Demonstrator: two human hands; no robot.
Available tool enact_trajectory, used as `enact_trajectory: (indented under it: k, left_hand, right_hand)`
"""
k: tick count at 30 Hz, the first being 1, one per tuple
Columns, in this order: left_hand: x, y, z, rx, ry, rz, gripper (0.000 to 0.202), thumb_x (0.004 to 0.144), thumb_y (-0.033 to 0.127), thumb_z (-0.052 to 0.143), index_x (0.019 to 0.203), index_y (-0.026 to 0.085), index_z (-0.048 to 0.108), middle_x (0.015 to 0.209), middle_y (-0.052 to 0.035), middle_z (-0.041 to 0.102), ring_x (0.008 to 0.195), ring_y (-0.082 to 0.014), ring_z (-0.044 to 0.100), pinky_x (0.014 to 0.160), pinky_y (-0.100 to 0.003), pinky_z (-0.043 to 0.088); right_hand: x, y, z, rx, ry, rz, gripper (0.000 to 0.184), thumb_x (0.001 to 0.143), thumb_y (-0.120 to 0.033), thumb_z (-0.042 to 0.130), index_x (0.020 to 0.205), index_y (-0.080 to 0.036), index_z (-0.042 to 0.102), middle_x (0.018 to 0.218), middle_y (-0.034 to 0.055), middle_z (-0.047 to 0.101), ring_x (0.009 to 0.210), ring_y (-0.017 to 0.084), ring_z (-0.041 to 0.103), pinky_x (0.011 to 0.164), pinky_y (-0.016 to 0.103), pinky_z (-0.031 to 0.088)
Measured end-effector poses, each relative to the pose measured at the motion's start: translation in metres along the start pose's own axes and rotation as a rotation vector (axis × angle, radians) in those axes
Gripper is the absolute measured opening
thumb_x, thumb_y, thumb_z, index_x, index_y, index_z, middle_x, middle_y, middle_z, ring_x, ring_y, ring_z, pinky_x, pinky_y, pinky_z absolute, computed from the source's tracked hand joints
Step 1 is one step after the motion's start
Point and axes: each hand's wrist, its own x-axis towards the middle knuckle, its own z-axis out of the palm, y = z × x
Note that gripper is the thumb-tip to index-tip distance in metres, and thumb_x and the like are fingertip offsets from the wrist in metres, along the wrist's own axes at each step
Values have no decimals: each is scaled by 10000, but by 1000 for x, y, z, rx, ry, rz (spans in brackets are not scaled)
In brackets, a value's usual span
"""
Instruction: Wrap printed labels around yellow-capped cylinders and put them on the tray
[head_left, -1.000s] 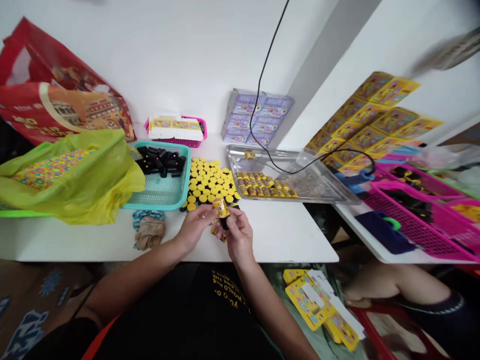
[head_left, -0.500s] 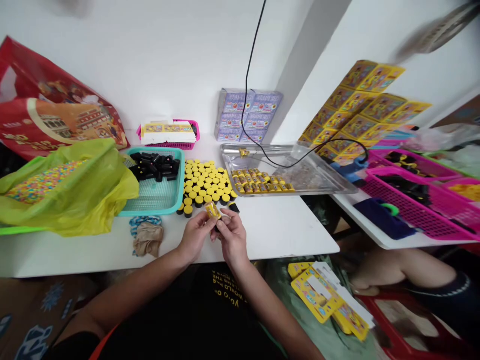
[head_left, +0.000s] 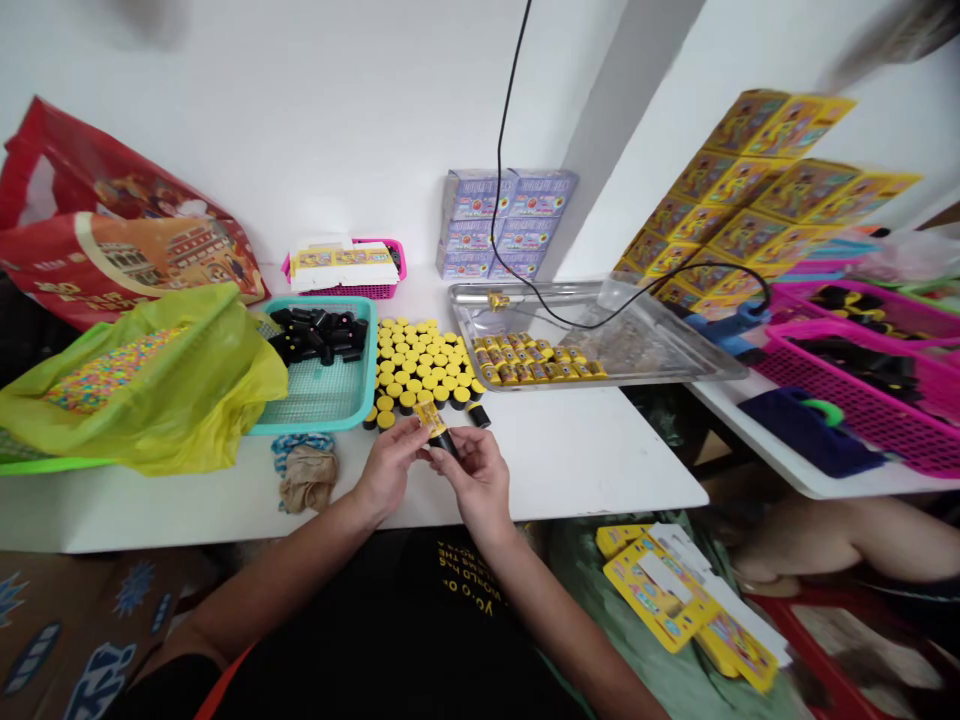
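Above the front part of the white table, my two hands hold a small yellow-and-black tube [head_left: 433, 422] between them. Its upper end is wrapped in a yellow printed label; the lower end is plain black. My left hand [head_left: 390, 472] pinches it from the left side, near the label. Fingers of my right hand [head_left: 480, 478] are closed round the black end, partly hiding it. Just beyond are many upright black pieces with yellow tops [head_left: 424, 360], packed close together. One black piece [head_left: 478, 414] lies on its side at their right edge.
A metal tray [head_left: 645, 345] holds rows of yellow-labelled pieces [head_left: 532, 360]. To the left stand a turquoise basket [head_left: 322, 395] with black tubes and a yellow bag [head_left: 217, 370] of coloured beads. A cable [head_left: 501, 140] hangs over the tray. Another person's leg [head_left: 817, 545] is at right.
The tube has tilted and more of its black end shows between my hands. My right hand's fingers have shifted along it. The whole view has swung slightly.
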Motion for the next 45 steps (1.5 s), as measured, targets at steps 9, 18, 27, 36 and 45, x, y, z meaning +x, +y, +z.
enact_trajectory:
  k: [9,18,27,36,45]
  left_hand:
    - [3,-3,8,-51,104,-73,317,640,351,836,863,139,756,894,-73,708,806,-158,617,756,-283,479]
    - [-2,-9,12,-115,96,-120,339,623,324,855,888,146,742,927,-54,707,842,-139,619,800,-259,472]
    - [1,-2,4,-63,93,-74,284,646,327,832,845,152,732,876,-43,693,815,-142,610,743,-250,464]
    - [-4,-8,2,73,22,36,367,750,502,728,783,138,704,792,-55,657,727,-158,574,662,-287,467]
    - [4,-1,3,16,-9,-63,282,710,383,783,844,145,713,754,-32,655,594,-127,544,541,-272,433]
  right_hand:
    - [-2,0,-1,-491,83,-275,241,785,-291,740,976,-241,602,836,7,660,671,147,593,641,309,510]
    - [-4,3,-4,-501,101,-317,233,803,-276,715,1003,-243,601,867,24,657,708,162,607,663,322,515]
    - [-2,7,-6,-305,52,-157,307,748,-326,787,965,-234,589,836,11,668,689,152,604,657,312,509]
    - [3,-6,-7,79,-42,65,369,729,-378,799,977,-234,566,767,-24,640,615,132,616,572,278,518]
    - [8,-3,-7,238,-120,201,412,740,-415,779,1034,-230,557,706,-50,625,523,121,622,492,255,515]
